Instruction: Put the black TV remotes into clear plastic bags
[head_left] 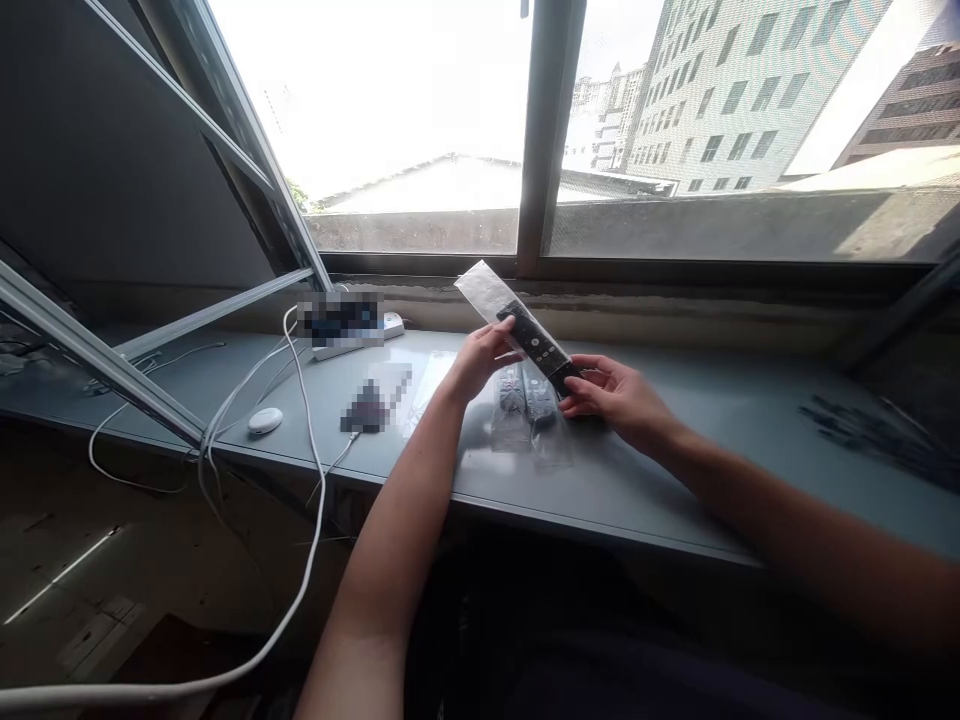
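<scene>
A black remote control [535,343] lies tilted inside a clear plastic sleeve [480,286], whose loose end sticks out past its upper left end. My left hand [484,360] pinches the upper part of the sleeved remote, thumb on top. Around its lower right end my right hand [611,396] is closed, with the thumb on the front. Below them, on the grey table [420,460], lie two bagged dark items [511,400], partly hidden by the held remote and the right hand.
Left on the table are a white round device [265,420], a blurred dark device [366,408] and a white power strip [393,324]. White cables [304,400] hang over the front edge. Dark slender items [877,435] lie far right. A metal frame [255,160] leans left, before the window.
</scene>
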